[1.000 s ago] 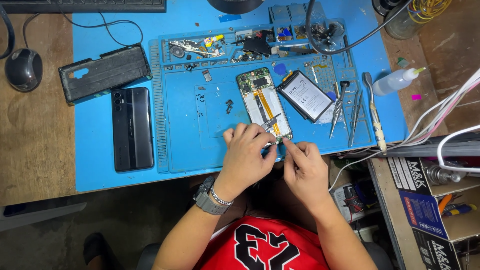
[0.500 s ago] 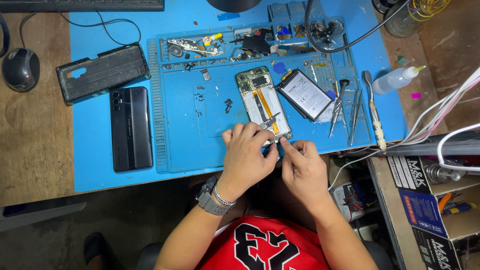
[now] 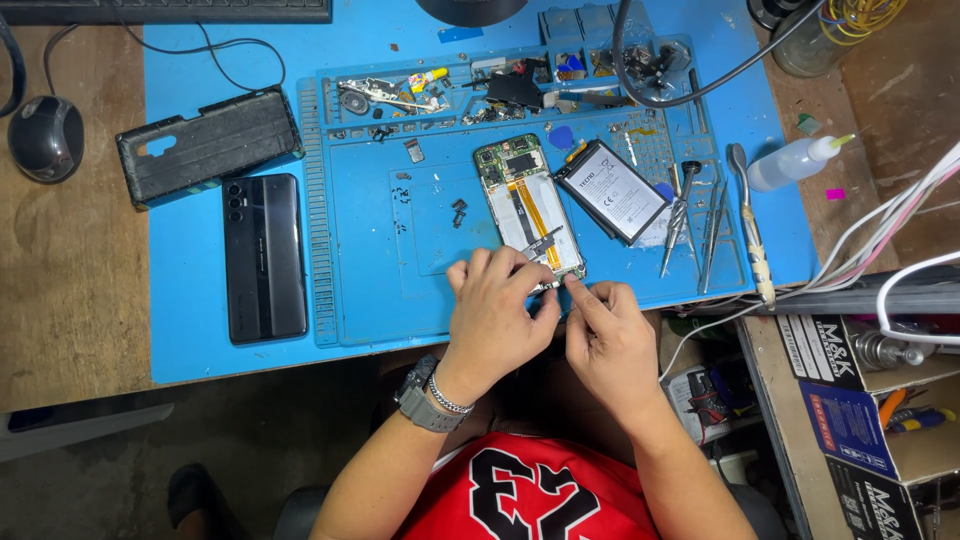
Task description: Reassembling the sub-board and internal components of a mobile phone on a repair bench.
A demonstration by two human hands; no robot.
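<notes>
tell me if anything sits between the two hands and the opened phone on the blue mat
Nothing visible does. The left hand and right hand are already at the lower end of the opened phone, fingertips meeting there. The battery lies off to its right side, clear of the hands.

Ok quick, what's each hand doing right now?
Left hand: fingers curled at the bottom end of the opened phone; a grip cannot be told.
Right hand: fingertips pinched at the same end; what they hold is hidden.

White-labelled black battery [image 3: 612, 190] beside the opened phone [image 3: 527, 205]; printed blue-and-white cardboard boxes [image 3: 850, 400] at lower right
</notes>
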